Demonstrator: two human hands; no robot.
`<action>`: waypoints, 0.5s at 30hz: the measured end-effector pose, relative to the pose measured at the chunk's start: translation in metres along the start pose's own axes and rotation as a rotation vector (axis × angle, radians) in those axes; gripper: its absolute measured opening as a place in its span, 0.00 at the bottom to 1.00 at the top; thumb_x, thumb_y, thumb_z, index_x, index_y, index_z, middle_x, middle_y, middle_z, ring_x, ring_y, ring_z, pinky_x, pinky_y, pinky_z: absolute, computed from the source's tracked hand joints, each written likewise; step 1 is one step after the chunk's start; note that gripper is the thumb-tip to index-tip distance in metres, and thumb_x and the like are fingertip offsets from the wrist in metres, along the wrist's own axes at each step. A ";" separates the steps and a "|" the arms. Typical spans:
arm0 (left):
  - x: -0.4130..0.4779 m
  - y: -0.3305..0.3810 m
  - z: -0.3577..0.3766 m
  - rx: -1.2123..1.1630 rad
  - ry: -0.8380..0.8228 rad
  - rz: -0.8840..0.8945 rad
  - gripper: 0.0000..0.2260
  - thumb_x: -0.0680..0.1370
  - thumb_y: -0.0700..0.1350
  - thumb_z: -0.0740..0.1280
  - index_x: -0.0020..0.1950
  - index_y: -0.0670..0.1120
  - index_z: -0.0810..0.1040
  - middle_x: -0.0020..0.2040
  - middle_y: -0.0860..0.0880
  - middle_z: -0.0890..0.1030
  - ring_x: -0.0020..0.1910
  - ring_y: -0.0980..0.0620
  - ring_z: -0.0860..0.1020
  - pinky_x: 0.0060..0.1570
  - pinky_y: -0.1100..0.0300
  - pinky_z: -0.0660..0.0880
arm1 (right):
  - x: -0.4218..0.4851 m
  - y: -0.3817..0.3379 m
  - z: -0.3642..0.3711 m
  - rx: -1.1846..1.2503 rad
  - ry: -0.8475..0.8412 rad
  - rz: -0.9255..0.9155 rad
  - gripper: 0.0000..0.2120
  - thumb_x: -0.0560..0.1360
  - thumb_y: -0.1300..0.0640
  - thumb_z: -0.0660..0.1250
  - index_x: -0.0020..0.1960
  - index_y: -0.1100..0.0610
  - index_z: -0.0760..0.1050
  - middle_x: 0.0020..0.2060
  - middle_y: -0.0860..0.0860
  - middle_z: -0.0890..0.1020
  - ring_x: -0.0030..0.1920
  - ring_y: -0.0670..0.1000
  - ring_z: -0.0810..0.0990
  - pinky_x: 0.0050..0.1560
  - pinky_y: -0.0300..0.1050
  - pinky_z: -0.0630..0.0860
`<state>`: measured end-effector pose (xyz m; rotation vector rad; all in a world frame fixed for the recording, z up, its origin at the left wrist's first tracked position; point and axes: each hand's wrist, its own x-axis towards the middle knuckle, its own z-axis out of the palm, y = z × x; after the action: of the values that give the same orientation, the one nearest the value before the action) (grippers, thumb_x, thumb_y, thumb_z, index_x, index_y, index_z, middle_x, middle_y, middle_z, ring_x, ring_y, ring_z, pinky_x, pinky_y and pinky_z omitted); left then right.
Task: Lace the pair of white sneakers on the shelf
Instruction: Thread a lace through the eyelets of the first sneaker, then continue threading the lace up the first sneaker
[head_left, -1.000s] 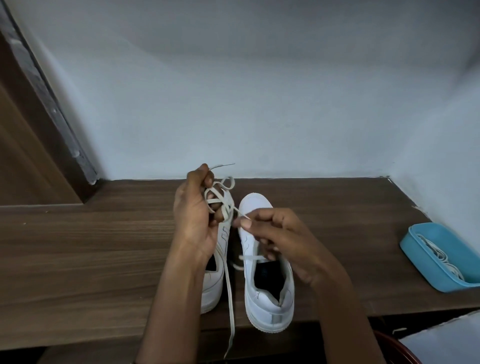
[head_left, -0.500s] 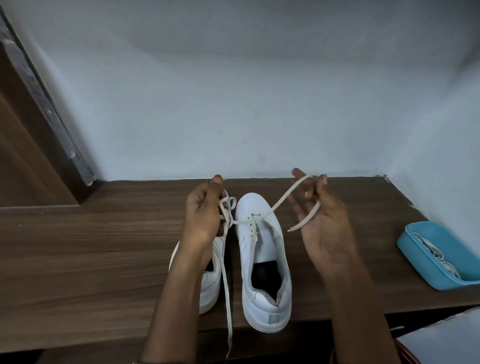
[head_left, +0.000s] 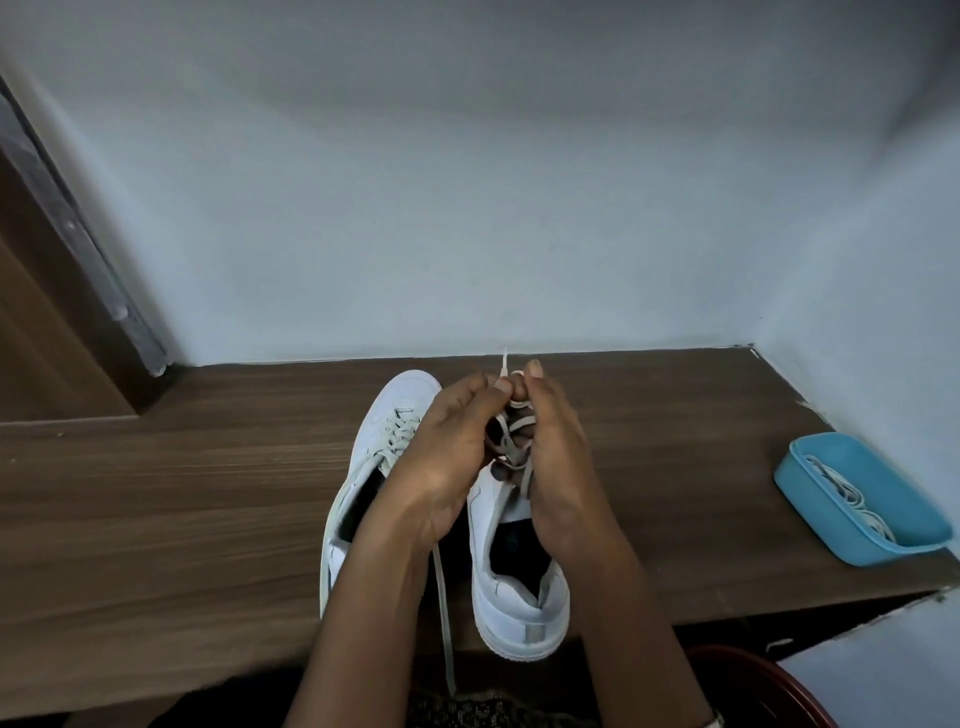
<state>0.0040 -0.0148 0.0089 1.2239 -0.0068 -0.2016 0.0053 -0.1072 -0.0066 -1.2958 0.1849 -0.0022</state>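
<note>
Two white sneakers stand side by side on the brown wooden shelf (head_left: 182, 499), toes toward the wall. The left sneaker (head_left: 384, 431) shows laces across its front. Both my hands are over the front of the right sneaker (head_left: 514, 587). My left hand (head_left: 441, 457) and my right hand (head_left: 550, 457) face each other and pinch the white lace (head_left: 511, 441) bunched between them. One lace tip sticks up above my fingers. A loose lace end (head_left: 445, 623) hangs down over the shelf's front edge. The right sneaker's toe is hidden by my hands.
A blue plastic tray (head_left: 810, 483) with more white laces in it sits at the shelf's right end near the side wall. A pale wall closes the back. A dark wooden frame (head_left: 67, 291) runs along the left. A red-brown round object (head_left: 763, 686) lies below the shelf edge.
My right hand, which was held out to the right with the lace stretched, has come back in to meet my left hand. Both hands shifted over the right sneaker, uncovering the left sneaker's laced front.
</note>
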 end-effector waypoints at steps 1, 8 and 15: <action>0.000 -0.001 -0.003 0.090 -0.010 0.030 0.11 0.83 0.42 0.62 0.55 0.34 0.77 0.43 0.42 0.81 0.39 0.48 0.80 0.34 0.58 0.76 | -0.001 -0.002 -0.002 -0.041 -0.005 0.005 0.16 0.79 0.38 0.64 0.49 0.51 0.80 0.39 0.47 0.85 0.40 0.47 0.84 0.40 0.46 0.76; 0.002 -0.011 -0.011 0.561 0.127 0.320 0.15 0.77 0.33 0.66 0.49 0.52 0.86 0.47 0.56 0.86 0.47 0.55 0.84 0.51 0.49 0.81 | -0.003 -0.002 -0.008 -0.162 -0.081 -0.065 0.08 0.78 0.51 0.71 0.50 0.56 0.81 0.44 0.53 0.87 0.47 0.51 0.87 0.45 0.48 0.84; 0.001 -0.016 -0.012 0.240 0.099 0.145 0.20 0.71 0.37 0.77 0.60 0.51 0.82 0.48 0.50 0.82 0.45 0.54 0.82 0.46 0.60 0.80 | 0.004 -0.006 -0.026 -0.214 0.116 -0.094 0.11 0.81 0.57 0.67 0.44 0.60 0.84 0.39 0.60 0.86 0.43 0.63 0.86 0.46 0.58 0.82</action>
<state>0.0043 -0.0086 -0.0100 1.4659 -0.0344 -0.0124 0.0065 -0.1343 -0.0082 -1.5183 0.2283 -0.1411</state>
